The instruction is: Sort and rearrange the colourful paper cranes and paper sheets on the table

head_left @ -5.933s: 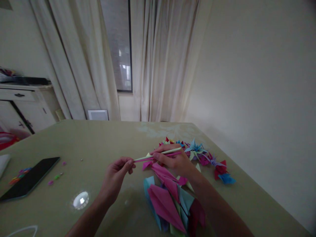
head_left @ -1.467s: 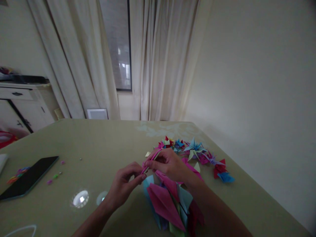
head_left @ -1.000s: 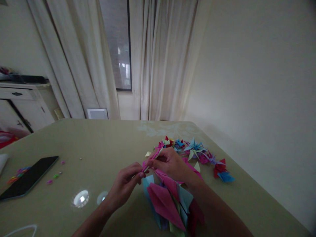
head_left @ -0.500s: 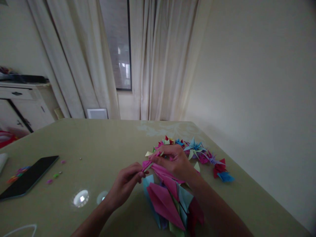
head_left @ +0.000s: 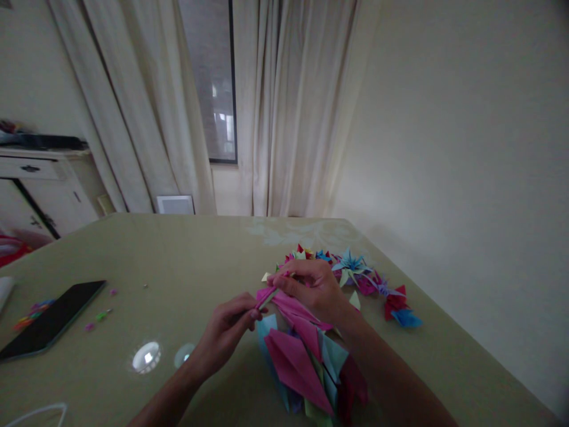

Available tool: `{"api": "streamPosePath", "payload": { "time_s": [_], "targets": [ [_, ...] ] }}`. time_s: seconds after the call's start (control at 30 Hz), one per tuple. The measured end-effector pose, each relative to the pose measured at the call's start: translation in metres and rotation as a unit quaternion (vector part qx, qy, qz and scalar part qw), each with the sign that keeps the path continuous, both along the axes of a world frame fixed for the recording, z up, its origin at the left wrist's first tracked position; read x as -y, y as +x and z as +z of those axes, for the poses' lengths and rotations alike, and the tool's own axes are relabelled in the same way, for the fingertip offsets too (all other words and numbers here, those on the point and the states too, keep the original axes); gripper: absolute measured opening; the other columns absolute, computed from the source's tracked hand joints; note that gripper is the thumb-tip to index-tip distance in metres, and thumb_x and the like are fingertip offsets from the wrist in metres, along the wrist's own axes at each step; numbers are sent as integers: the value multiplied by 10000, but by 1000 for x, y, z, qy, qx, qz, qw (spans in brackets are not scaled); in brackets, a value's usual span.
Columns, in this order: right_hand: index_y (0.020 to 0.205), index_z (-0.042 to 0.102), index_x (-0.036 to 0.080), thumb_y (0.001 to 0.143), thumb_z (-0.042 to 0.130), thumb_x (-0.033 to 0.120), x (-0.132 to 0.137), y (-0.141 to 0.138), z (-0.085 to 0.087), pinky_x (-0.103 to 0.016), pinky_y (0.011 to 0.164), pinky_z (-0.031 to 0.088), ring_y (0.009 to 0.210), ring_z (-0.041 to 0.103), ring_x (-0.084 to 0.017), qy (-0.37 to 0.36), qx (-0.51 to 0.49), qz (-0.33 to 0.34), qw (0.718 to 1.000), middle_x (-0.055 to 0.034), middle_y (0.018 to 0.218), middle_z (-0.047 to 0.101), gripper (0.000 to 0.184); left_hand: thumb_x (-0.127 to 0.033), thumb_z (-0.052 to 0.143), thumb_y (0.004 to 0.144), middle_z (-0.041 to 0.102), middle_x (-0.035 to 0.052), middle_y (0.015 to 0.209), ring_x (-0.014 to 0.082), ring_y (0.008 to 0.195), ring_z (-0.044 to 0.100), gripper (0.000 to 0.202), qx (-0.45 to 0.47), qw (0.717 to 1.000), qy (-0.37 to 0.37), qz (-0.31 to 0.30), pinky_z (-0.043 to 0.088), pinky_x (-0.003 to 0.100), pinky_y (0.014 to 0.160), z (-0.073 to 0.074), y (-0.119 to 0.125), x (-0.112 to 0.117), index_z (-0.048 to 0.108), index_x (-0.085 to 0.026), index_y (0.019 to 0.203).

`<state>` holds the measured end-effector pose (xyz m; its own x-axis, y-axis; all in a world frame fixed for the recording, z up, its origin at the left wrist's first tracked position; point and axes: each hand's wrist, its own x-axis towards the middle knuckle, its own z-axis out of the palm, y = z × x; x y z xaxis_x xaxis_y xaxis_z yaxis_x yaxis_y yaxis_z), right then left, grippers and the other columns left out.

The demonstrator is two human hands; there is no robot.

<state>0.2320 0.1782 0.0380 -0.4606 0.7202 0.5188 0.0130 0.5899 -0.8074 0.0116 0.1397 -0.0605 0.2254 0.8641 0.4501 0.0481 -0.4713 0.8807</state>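
Note:
Between my hands is a narrow folded strip of pink paper (head_left: 267, 296) with a pale green edge. My left hand (head_left: 233, 323) pinches its lower left end, fingers closed. My right hand (head_left: 311, 287) grips the upper right end between thumb and fingers. Just below lies a bunch of larger folded paper pieces (head_left: 296, 362) in pink, light blue, green and dark red, partly covered by my right forearm. Behind my right hand, a row of folded paper flowers (head_left: 351, 264) in many colours curves across the table.
On the left of the table (head_left: 191, 255) lies a dark phone (head_left: 57, 317), with small coloured beads (head_left: 101, 315) beside it. A white cable (head_left: 40, 410) shows at the lower left. Light reflects off the tabletop. Curtains (head_left: 302, 107) and a wall (head_left: 457, 148) stand behind.
My right hand's fingers have shifted slightly along the pink strip and cover more of its upper end. My left hand and the surrounding paper look unchanged.

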Motion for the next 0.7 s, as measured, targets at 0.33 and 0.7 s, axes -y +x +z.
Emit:
{"api": "streamPosePath", "payload": {
  "time_s": [0.33, 0.7],
  "targets": [
    [997, 861, 186, 923, 787, 458, 0, -2, 1, -227, 652, 548, 755, 731, -161, -64, -4, 38, 997, -86, 888, 821, 291, -334, 778, 915, 674, 35, 783, 139, 723, 606, 147, 45, 999, -7, 25, 485, 232, 650, -1, -1, -1, 817, -197, 878],
    [999, 859, 199, 892, 809, 495, 0, -3, 0, -245, 650, 590, 745, 754, -175, -79, -11, 54, 995, -82, 893, 824, 319, -290, 820, 877, 685, 23, 796, 145, 757, 642, 117, 73, 997, -3, 34, 517, 245, 687, -5, -2, -3, 777, -199, 819]
  ]
}}
